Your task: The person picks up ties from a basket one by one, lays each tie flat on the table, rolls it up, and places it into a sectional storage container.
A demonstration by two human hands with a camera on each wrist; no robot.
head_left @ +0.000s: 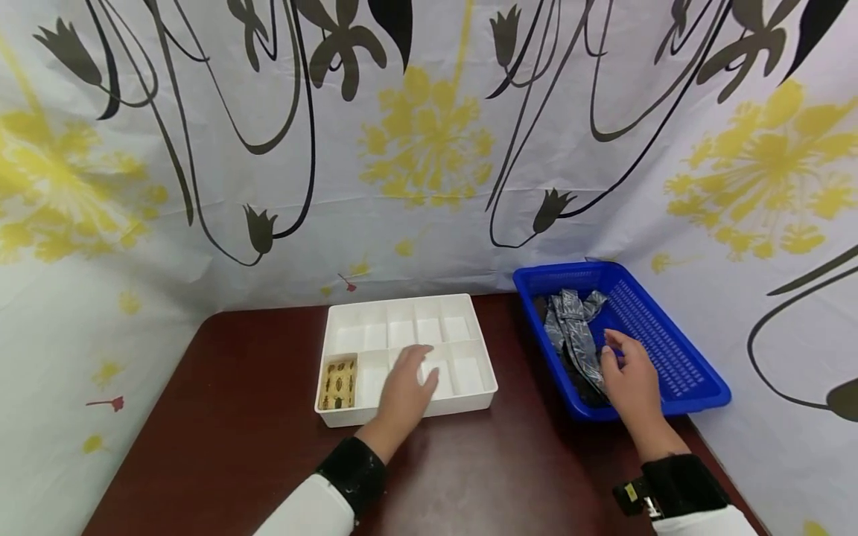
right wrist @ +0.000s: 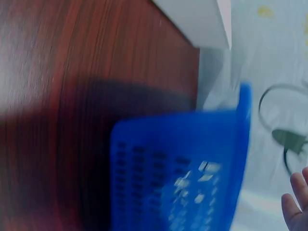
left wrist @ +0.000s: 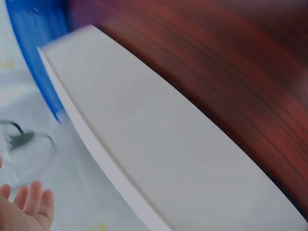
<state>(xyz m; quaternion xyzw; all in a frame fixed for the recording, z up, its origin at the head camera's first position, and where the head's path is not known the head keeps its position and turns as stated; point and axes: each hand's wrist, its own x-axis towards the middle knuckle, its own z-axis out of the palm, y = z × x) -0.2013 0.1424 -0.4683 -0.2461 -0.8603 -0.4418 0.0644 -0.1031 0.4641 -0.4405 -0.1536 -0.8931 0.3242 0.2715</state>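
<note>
My left hand (head_left: 405,387) hovers over the front compartments of a white divided tray (head_left: 462,404), its fingers relaxed and nothing held. A tan piece with dark insect-like figures (head_left: 338,383) lies in the tray's front-left compartment; whether it is cloth or something else I cannot tell. Over the near part of a blue plastic basket (head_left: 660,327) is my right hand (head_left: 633,380), fingers loosely bent, with nothing seen in them. Beside its fingertips a grey patterned cloth (head_left: 575,327) lies in the basket, partly hidden, with darker material under it. The wrist views catch only fingertips.
Tray and basket stand on a dark reddish-brown table (head_left: 255,387), the basket to the tray's right. A white patterned sheet (head_left: 429,246) hangs behind the table and along both sides. The basket's raised rim borders the right hand.
</note>
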